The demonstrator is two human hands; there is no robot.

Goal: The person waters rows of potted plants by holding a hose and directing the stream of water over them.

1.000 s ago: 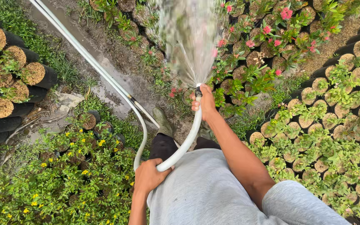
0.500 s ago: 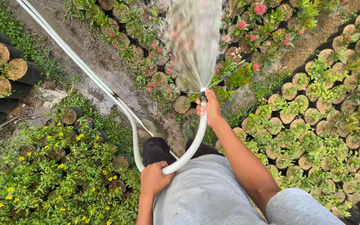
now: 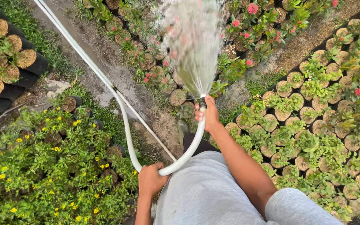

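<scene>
Hose [image 3: 126, 125] loops from 11 o'clock to centre; right hand [image 3: 207, 113] grip clamped at its nozzle, left hand [image 3: 151, 179] clamped lower. Best to sweep spray [image 3: 192, 46] evenly over red-flowered pots [image 3: 246, 37] at 12 o'clock.

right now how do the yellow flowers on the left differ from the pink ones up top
The yellow flowers are small and many, in dense foliage beside the left hand; the pink flowers are larger and fewer, far ahead. The spray from the hose in the right hand falls near the pink ones, not the yellow. Both grow in dark pots.
</scene>
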